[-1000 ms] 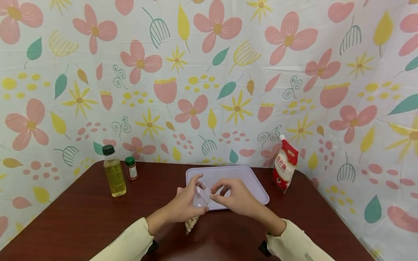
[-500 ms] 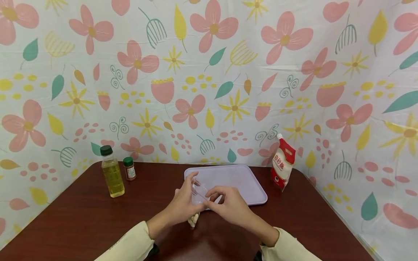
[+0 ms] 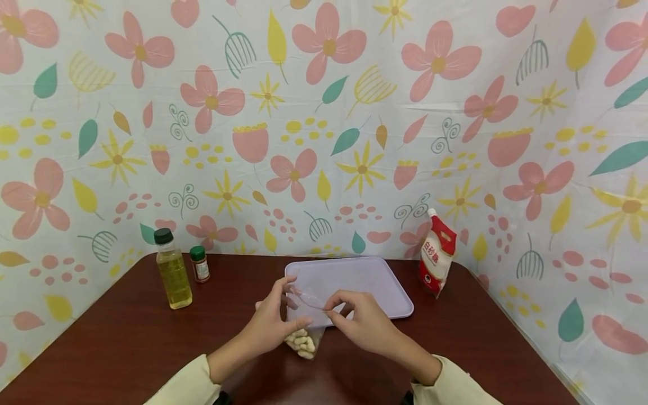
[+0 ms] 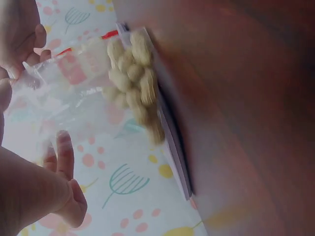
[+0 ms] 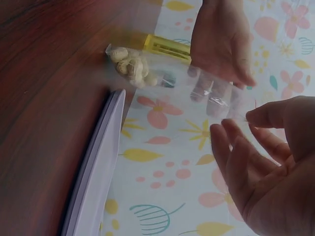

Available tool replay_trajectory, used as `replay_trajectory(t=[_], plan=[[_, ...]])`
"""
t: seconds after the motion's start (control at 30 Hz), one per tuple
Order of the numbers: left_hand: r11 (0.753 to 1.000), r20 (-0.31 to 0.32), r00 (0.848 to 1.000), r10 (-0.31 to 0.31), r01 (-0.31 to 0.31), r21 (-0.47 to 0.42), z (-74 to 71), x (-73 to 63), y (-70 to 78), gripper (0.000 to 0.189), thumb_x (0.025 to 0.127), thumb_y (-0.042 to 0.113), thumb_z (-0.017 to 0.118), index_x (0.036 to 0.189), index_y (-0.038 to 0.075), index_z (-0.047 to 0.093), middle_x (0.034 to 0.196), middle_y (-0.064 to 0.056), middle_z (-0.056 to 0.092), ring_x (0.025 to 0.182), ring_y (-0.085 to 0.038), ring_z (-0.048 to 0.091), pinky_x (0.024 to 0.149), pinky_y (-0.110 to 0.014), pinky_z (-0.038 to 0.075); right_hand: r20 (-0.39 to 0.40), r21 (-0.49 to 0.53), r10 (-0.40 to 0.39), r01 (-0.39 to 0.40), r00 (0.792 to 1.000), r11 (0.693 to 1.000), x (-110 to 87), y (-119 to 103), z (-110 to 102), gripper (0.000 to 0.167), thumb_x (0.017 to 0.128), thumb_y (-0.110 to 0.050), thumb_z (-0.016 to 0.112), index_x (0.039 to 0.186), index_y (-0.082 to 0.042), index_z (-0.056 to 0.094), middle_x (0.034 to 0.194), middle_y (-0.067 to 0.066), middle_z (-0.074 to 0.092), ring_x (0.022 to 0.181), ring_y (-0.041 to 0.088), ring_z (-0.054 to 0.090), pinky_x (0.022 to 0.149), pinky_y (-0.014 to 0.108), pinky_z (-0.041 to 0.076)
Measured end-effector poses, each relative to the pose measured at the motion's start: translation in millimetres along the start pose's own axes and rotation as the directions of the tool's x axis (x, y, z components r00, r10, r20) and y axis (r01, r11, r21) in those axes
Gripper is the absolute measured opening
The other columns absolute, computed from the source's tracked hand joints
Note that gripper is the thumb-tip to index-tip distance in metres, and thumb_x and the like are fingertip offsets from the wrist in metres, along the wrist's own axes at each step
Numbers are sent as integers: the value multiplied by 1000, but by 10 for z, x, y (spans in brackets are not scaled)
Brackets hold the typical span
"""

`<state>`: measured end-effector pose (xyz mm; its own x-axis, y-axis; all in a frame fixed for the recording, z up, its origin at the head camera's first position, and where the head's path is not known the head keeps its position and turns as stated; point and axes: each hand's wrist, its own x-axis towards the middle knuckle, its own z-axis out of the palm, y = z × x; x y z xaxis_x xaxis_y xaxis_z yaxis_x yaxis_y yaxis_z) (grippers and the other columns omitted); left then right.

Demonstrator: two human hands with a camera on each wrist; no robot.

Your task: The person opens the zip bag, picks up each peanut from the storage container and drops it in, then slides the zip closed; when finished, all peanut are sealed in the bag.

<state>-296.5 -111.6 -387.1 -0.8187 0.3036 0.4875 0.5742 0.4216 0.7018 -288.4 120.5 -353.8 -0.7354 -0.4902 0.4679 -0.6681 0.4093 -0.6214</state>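
A clear plastic bag (image 4: 64, 110) hangs upright between my hands, with several peanuts (image 4: 133, 78) in shell gathered at its bottom. My right hand (image 3: 361, 320) pinches the bag's upper edge between thumb and fingertips. On the other side, my left hand (image 3: 268, 320) has its thumb spread away from its fingers. The left fingers (image 5: 214, 101) lie behind the see-through film in the right wrist view, with the thumb on the near side, off the film. In the head view, the left hand partly hides the peanuts.
A pale lilac tray (image 3: 354, 275) lies behind the bag on the dark wooden table (image 3: 126, 337). At the left stand a bottle of yellow oil (image 3: 174, 278) and a small green-capped jar (image 3: 200, 267). A red and white sugar pouch (image 3: 436, 259) stands back right.
My left thumb has come away from the right fingertips and the left hand has shifted left. The right hand keeps its pinch. More of the peanuts shows below.
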Motion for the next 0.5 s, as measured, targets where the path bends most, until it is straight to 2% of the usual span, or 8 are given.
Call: replay_trajectory(t=[0.13,0.23,0.4,0.5], plan=[[999,-58,998,32,-32,-1,-50,-31,-1,41,91,22,72,129,16,58,109,13,64,94,-8,60,83,-47,25,-19,4,-30,30,999,1000,-23,-12,-36,10,92,-6,68,92,-15,70,90,-3,73,74,10,67,55,28,52],[999,-93,995,48,-48,-4,-67,-33,-1,24,91,21,71,115,21,68,99,18,67,91,-5,61,81,-45,24,-37,5,-43,43,998,999,-42,-16,-57,11,92,-5,68,92,-16,71,90,-3,73,74,11,67,55,29,51],[997,-112,991,75,-76,0,-81,-36,1,13,87,22,76,100,21,73,86,20,68,83,-3,63,83,-45,24,-79,-15,-78,77,994,997,-90,2,-70,15,89,-3,70,90,-18,72,87,-8,72,71,7,66,60,27,53],[994,-108,988,106,-107,-10,-102,-40,14,11,85,22,77,96,21,74,83,18,68,78,-4,63,85,-42,36,-116,-44,-111,106,987,993,-122,13,-79,15,88,-3,72,89,-18,73,84,-9,72,70,4,64,60,26,52]])
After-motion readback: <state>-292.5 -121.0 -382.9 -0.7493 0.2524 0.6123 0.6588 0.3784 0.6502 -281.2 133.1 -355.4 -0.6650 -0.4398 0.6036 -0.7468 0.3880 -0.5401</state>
